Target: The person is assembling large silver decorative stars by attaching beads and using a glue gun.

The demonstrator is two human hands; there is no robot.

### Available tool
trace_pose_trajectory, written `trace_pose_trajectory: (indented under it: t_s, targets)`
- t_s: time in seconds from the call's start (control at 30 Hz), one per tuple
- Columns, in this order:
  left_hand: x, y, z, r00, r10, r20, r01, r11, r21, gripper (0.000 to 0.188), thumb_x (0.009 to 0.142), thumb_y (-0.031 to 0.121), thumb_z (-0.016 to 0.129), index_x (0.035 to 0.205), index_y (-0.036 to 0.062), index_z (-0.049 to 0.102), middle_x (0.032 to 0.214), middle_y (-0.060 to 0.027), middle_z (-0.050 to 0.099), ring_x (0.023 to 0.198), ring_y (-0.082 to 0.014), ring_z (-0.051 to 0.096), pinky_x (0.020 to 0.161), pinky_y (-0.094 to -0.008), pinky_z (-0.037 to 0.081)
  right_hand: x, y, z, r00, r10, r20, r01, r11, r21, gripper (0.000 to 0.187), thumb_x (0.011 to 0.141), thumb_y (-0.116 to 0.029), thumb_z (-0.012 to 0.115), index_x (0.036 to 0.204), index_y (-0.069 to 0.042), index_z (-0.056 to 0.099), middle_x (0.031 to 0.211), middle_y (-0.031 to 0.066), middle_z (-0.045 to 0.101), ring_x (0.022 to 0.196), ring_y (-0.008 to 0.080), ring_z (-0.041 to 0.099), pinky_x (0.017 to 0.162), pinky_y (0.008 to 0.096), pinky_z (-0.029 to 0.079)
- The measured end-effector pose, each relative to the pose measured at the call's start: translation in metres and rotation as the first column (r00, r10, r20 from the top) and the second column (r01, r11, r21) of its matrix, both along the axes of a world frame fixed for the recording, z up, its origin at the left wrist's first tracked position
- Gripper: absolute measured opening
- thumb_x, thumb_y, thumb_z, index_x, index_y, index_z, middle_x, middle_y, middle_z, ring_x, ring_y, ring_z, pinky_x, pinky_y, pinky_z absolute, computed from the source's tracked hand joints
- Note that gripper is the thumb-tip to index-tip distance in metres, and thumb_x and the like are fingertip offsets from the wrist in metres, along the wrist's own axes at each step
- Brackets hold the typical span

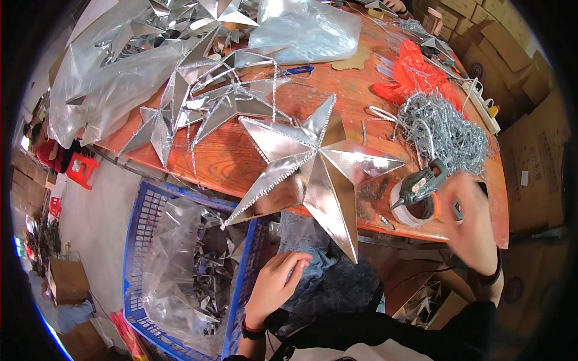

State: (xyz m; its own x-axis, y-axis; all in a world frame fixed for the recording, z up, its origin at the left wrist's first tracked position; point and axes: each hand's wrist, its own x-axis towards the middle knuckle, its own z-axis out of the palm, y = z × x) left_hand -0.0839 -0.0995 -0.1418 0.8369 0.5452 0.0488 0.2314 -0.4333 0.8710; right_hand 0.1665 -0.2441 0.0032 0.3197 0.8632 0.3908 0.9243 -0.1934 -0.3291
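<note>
A shiny silver star (313, 162), a folded five-pointed shape, lies across the near table edge, its lowest point jutting past it. Silver tinsel trim runs along some of its ridges. Below the star, above my lap, is my left hand (280, 283), its fingers loosely bent and apart, with nothing seen in them. My right hand (469, 219), smeared by motion, is at the handle end of a dark green glue gun (421, 183). Whether its fingers grip the handle is unclear. The gun's front part rests over a white tape roll (406, 210).
Tangled silver tinsel (445, 132) and a red plastic bag (415, 78) lie right. More trimmed stars (159, 129) and a clear bag (90, 108) are left. A blue basket (129, 259) stands below the edge. A white power strip (484, 108) follows the table's right side.
</note>
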Motion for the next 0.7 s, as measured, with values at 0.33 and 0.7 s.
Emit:
trace_pose_trajectory:
  t_s: [0.33,0.7]
  targets:
    - [0.046,0.010,0.026,0.961,0.069,0.268,-0.036,0.992,-0.124,0.013,0.089,0.005,0.052,0.100,-0.0024,0.051,0.089,-0.0150,0.061,0.079,-0.0250,0.062,0.068,-0.0309,0.048,0.065,-0.040,-0.048,0.946,-0.268,-0.185,0.221,0.946,-0.238,0.023,0.087,-0.017,0.059,0.091,0.004,0.051,0.074,0.0167,0.051,0.065,0.0298,0.048,0.061,0.0349,0.039]
    - [0.055,0.009,0.013,0.943,0.057,0.327,-0.071,0.997,0.031,0.020,0.084,0.001,0.056,0.102,-0.0007,0.049,0.086,-0.0139,0.060,0.076,-0.0298,0.061,0.064,-0.0323,0.047,0.033,-0.039,-0.010,0.434,-0.172,-0.885,0.372,0.928,0.002,0.020,0.090,-0.016,0.049,0.103,-0.002,0.048,0.077,0.0059,0.051,0.053,0.0056,0.045,0.046,0.0206,0.033]
